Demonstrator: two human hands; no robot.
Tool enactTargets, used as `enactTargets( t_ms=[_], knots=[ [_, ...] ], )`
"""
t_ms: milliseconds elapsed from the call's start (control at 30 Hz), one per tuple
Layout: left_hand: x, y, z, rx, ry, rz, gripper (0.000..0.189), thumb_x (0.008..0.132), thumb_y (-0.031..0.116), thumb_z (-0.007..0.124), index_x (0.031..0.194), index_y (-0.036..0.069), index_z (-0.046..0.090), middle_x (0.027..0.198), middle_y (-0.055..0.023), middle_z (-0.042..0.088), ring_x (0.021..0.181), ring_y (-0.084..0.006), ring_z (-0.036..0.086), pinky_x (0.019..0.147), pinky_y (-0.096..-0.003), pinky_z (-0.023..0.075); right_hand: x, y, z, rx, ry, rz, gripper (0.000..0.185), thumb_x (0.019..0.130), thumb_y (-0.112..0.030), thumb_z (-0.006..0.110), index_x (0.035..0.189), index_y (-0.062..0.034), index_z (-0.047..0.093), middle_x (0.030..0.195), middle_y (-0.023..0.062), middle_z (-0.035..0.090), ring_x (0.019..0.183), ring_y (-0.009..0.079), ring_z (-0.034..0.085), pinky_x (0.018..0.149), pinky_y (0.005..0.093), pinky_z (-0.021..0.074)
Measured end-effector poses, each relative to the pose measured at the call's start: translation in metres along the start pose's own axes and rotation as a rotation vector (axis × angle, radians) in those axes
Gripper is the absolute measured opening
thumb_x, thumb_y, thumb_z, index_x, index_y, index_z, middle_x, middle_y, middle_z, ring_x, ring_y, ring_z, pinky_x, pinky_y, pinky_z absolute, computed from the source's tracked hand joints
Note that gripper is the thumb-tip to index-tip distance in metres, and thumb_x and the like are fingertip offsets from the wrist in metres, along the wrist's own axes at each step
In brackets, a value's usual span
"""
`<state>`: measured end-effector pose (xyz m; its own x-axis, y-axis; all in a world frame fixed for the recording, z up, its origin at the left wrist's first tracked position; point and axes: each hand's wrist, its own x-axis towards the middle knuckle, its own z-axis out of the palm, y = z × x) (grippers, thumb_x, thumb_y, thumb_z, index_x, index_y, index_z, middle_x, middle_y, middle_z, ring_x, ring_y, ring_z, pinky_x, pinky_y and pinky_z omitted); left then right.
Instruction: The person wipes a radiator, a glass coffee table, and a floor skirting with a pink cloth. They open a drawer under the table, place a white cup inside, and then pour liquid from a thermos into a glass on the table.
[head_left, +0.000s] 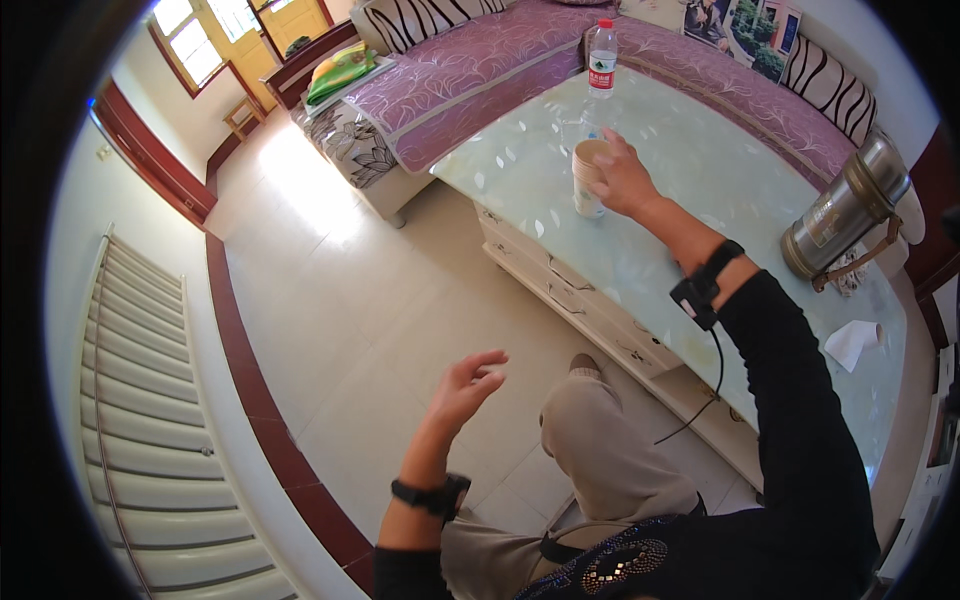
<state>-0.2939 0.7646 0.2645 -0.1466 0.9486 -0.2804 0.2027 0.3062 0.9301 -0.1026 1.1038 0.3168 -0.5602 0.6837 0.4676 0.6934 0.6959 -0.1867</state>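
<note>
My right hand (624, 174) is at the upper right side of a stack of paper cups (588, 180) on the glass-topped coffee table (517, 157); its fingers lie by the rim, and whether they grip it cannot be told. Just behind the stack is a clear glass or plastic vessel (598, 118), partly hidden. A plastic water bottle with a red cap (602, 60) stands upright farther back on the tabletop. My left hand (466, 388) hovers over the tiled floor, left of the table, with fingers bent and apart and nothing held.
A steel vacuum flask with a strap (844, 214) stands at the table's right part, near a small roll of white paper (855, 343). A sofa with a purple cover (480, 67) runs behind the table. A white radiator (150, 405) lines the left wall.
</note>
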Motion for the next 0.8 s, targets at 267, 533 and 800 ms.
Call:
enactTargets(
  t_ms=[267, 533, 800],
  knots=[
    [0.154, -0.028, 0.062, 0.642, -0.124, 0.334, 0.048, 0.077, 0.011, 0.059, 0.125, 0.009, 0.051, 0.141, -0.0055, 0.04, 0.116, -0.0317, 0.05, 0.092, -0.0422, 0.0454, -0.091, -0.015, -0.097, 0.213, 0.172, -0.358, 0.026, 0.058, 0.005, 0.07, 0.081, -0.0021, 0.059, 0.133, 0.0219, 0.042, 0.115, 0.0407, 0.044, 0.093, 0.0436, 0.0417],
    [0.192, -0.023, 0.103, 0.966, -0.213, 0.191, 0.053, 0.074, 0.007, 0.057, 0.126, 0.012, 0.05, 0.149, -0.0029, 0.027, 0.117, -0.0334, 0.049, 0.094, -0.042, 0.0462, -0.123, -0.042, -0.12, 0.203, 0.211, -0.318, 0.071, 0.053, 0.008, 0.071, 0.119, -0.0077, 0.051, 0.123, 0.0187, 0.048, 0.107, 0.0363, 0.051, 0.082, 0.0407, 0.0481],
    [0.15, -0.054, 0.032, 0.855, -0.255, 0.254, 0.058, 0.076, 0.019, 0.067, 0.13, 0.012, 0.049, 0.145, -0.0106, 0.034, 0.127, -0.0316, 0.04, 0.1, -0.0393, 0.0404, -0.264, -0.057, -0.108, 0.622, -0.298, -0.077, 0.068, 0.057, -0.004, 0.072, 0.121, -0.0028, 0.051, 0.114, 0.018, 0.049, 0.103, 0.0335, 0.051, 0.087, 0.0385, 0.0443]
  ],
)
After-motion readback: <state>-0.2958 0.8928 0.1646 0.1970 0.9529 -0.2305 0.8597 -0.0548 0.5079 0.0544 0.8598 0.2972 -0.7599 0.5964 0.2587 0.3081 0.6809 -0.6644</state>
